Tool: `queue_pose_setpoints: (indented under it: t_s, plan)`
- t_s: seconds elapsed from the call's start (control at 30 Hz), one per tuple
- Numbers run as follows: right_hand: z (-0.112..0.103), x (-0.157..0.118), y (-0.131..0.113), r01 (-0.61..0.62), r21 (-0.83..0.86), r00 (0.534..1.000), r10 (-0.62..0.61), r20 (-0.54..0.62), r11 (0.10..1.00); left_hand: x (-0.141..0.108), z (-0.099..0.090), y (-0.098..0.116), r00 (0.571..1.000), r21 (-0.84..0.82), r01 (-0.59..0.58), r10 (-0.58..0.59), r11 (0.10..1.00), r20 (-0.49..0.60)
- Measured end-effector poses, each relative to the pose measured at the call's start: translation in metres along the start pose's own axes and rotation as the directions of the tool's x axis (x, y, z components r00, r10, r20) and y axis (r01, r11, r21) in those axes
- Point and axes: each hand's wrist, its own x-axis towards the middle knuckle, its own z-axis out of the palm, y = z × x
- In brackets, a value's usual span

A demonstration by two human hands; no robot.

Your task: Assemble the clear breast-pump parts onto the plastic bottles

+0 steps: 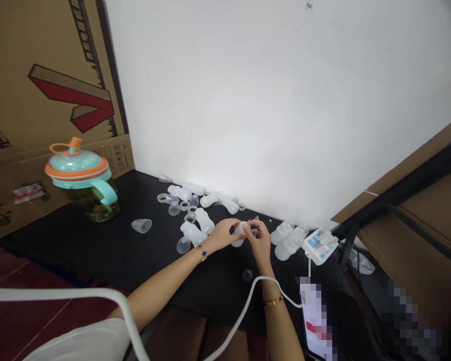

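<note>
My left hand (224, 234) and my right hand (260, 241) meet over the black table, both closed around a small whitish baby bottle (238, 242). Fingers cover much of its upper end, so the details there are hidden. A small clear teat (247, 274) lies just below my hands. Left of them are loose white bottles (193, 233), a clear dome cap (183, 244) and a collar ring (190, 217). Two bottles with teats fitted (287, 244) lie side by side to the right of my right hand.
A big jug with an orange and teal lid (78, 173) stands at the left by a cardboard box (60, 65). One clear cap (141, 225) lies apart. A white cable (244, 313) crosses in front of my right forearm. A phone (315, 321) and white power strip (320, 245) are at right.
</note>
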Motion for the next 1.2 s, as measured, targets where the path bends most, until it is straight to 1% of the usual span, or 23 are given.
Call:
queue_pose_setpoints:
  t_s: [0.17, 0.7, 0.87, 1.07, 1.2]
  plan:
    - [0.001, 0.000, 0.001, 0.009, -0.017, 1.000, -0.009, -0.005, 1.000, 0.000, -0.001, 0.002, 1.000, -0.001, 0.014, -0.014, 1.000, 0.000]
    - [0.002, -0.003, 0.002, 0.054, -0.075, 0.998, -0.056, -0.021, 0.996, 0.000, 0.000, 0.000, 1.000, 0.019, -0.005, 0.005, 1.000, -0.004]
    - [0.001, -0.002, 0.007, 0.005, -0.031, 1.000, -0.004, 0.013, 1.000, 0.000, -0.001, 0.001, 1.000, 0.012, -0.003, 0.003, 1.000, 0.002]
    - [0.000, 0.001, 0.011, -0.105, 0.112, 0.990, 0.093, 0.105, 0.988, 0.000, -0.001, 0.001, 1.000, -0.019, -0.001, 0.001, 1.000, 0.014]
    - [0.000, 0.003, 0.013, -0.119, 0.137, 0.989, 0.106, 0.104, 0.983, 0.000, -0.001, 0.001, 1.000, -0.019, -0.002, 0.003, 1.000, 0.026]
